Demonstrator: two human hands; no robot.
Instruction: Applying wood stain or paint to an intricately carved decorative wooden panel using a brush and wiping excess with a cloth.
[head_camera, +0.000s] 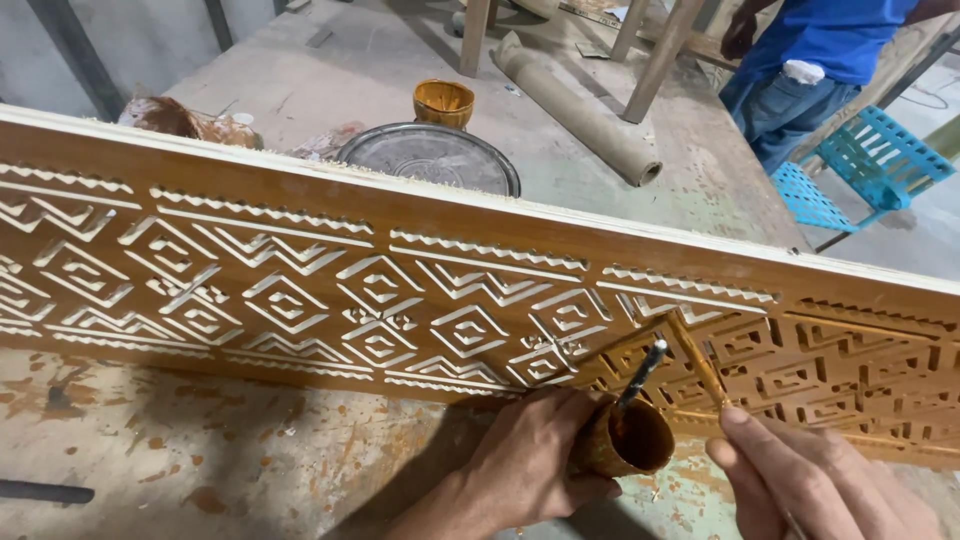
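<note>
Two hands (530, 460) (810, 480), two cups (625, 437) (443, 102)

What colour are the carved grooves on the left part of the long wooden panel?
Pale cream, unstained, against the orange-brown carved wooden panel; clearest in the head view.

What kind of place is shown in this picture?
Probably a woodworking or furniture-finishing workshop. A long carved wooden panel stands on a stained concrete floor, the left hand holds a cup of brown stain, the right hand holds a thin brush, and timber legs stand behind.
</note>
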